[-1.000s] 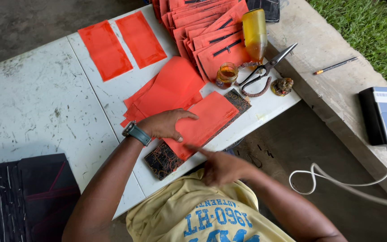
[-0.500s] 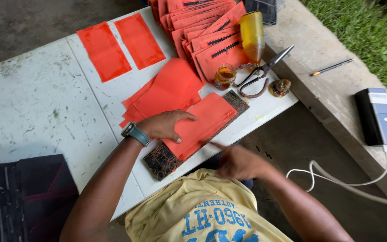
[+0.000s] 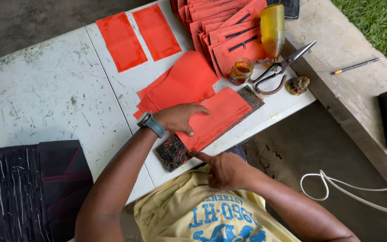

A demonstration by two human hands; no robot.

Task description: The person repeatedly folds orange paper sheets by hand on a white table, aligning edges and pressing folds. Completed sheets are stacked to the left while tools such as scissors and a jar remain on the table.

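Orange sheet (image 3: 220,114) laid on patterned board (image 3: 173,152) | left hand (image 3: 180,117) open flat, pressing it | right hand (image 3: 227,170) loosely closed, forefinger at near edge | step: aligning; next needs firm smoothing.

Well beyond the fingers, two flat orange sheets (image 3: 139,36) lie side by side on the scuffed white table (image 3: 45,98). Farther out to the right sits a fanned stack of orange zipped pouches (image 3: 222,27), with an amber bottle (image 3: 272,28) lying beside it. Nearer the fingers stand a small glass jar (image 3: 240,71) and open scissors (image 3: 279,69). A pencil (image 3: 354,66) rests on the concrete ledge (image 3: 337,40), well apart. Dark material (image 3: 27,188) lies far left.
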